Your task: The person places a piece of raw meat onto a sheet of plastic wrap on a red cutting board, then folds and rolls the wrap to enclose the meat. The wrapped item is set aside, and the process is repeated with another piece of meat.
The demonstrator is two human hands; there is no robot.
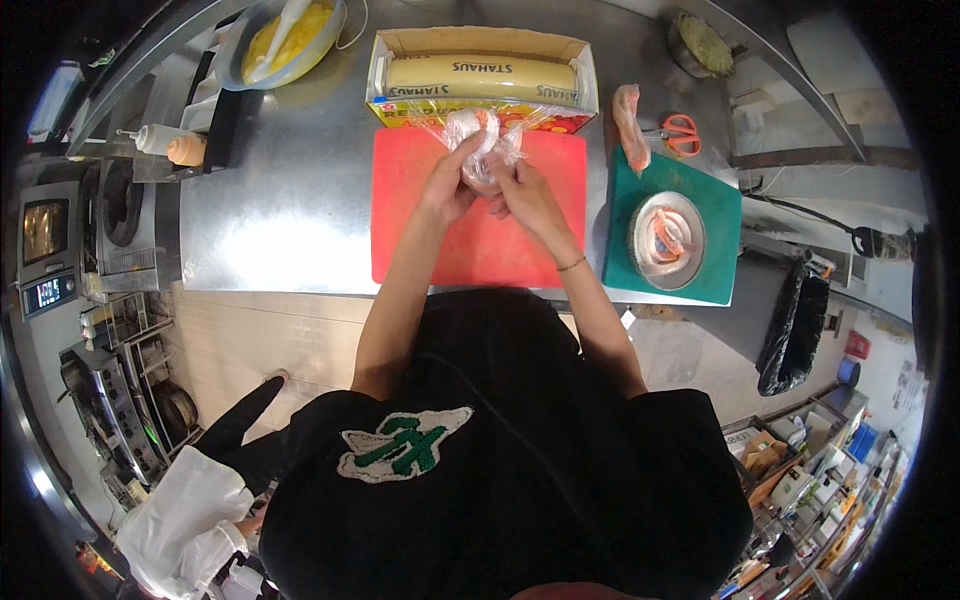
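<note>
Above the red cutting board (480, 240), my left hand (448, 184) and my right hand (527, 196) both grip a bundle of pinkish-orange food in clear cling film (480, 154). It looks like fish or meat; the film covers too much to tell. Loose film spreads from the bundle towards a large roll of cling film (484, 73), which lies in its open cardboard box (577, 124) just behind the board. On the right, a metal bowl (637, 259) with pale and orange pieces stands on a green cutting board (716, 225). A long wrapped piece (628, 120) touches that board's back edge.
Orange-handled scissors (681, 136) lie beside the long piece. A bowl of yellow food (300, 41) stands back left, squeeze bottles (169, 144) at left, a strainer (701, 45) back right. A black-lined bin (795, 330) is at right. Another person (187, 517) is behind left.
</note>
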